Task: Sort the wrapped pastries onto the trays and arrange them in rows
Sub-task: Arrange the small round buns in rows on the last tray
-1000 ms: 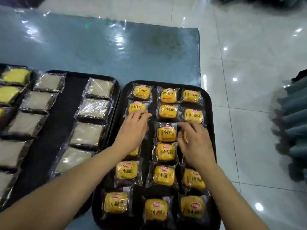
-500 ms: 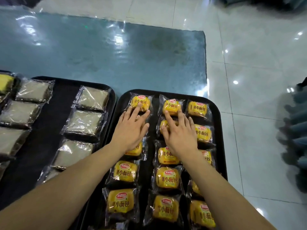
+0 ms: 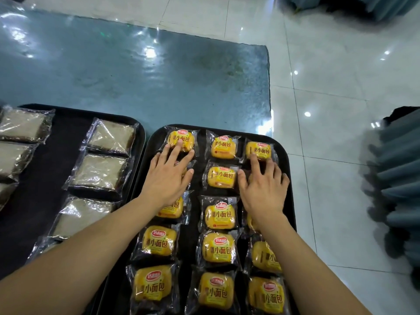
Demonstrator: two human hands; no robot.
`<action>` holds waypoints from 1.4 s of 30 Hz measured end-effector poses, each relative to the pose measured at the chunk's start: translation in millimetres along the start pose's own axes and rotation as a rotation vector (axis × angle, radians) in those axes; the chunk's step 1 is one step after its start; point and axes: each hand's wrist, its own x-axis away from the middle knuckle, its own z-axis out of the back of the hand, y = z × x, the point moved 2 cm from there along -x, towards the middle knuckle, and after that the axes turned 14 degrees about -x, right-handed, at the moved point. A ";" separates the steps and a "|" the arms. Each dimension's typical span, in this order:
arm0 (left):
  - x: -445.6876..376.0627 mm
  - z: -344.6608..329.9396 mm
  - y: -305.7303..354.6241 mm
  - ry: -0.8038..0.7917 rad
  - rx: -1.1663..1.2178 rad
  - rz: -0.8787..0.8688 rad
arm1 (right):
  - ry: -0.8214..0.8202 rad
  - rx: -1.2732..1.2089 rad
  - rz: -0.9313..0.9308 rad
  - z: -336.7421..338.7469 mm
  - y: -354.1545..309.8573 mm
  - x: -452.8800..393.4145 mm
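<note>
Straight, spread fingers of the left hand press flat on the far-left yellow bun and cover the bun just behind it in that column; nothing is gripped. The right hand lies open too, its forefinger touching the far-right bun while the palm hides the one below; the thumb sits beside a middle-column bun.

Judging by the layout, this is the tidying step: three columns of wrapped buns already fill the right tray, and the far rows are being squared up. The next move seems to call for small flat-handed nudges, since the far-right bun sits lower than its row-mates and the wrappers nearly touch.

Room is tight. The tray's raised rim lies just beyond the far buns and close beside the right hand, with the table edge and tiled floor near on that side. The left tray, holding pale clear-wrapped cakes, abuts the other side and shows a bare strip. Beyond both trays the blue tabletop is free.
</note>
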 end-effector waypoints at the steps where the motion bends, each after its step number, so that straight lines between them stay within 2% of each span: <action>1: -0.3 -0.4 0.1 0.001 0.000 0.000 | -0.013 -0.012 0.003 -1.4 1.4 -1.4; 6: -1.8 -0.8 -1.9 0.005 -0.012 -0.012 | -0.068 -0.020 -0.002 -0.4 0.9 -7.4; 8: 4.8 2.0 -2.3 0.037 -0.010 -0.009 | -0.043 -0.012 -0.008 4.4 -3.1 -3.7; 10: 22.0 7.0 -2.3 0.099 0.015 0.014 | 0.008 -0.079 0.072 8.1 -17.0 9.7; 14: 78.8 -0.5 1.5 0.097 0.042 0.002 | -0.052 -0.086 0.294 -13.4 -49.0 63.8; 18: 103.5 -18.2 0.1 0.013 0.040 -0.007 | -0.040 -0.044 0.214 -35.9 -51.1 87.0; 32: 80.2 -8.5 2.5 -0.018 0.001 0.019 | -0.055 -0.046 0.262 -29.1 -46.5 79.3; 34: 80.2 -6.8 2.7 -0.032 -0.011 0.020 | 0.021 -0.085 0.210 -15.7 -31.9 79.3; 36: 80.7 -4.9 2.1 -0.032 -0.004 0.018 | 0.079 -0.115 0.069 -3.2 -8.8 81.4; 38: 80.9 -3.9 2.3 -0.028 0.014 0.020 | 0.037 -0.075 -0.021 -0.3 10.1 87.1; 42: 80.2 -4.8 3.1 -0.043 0.004 0.017 | -0.068 -0.042 -0.009 -8.9 23.6 88.5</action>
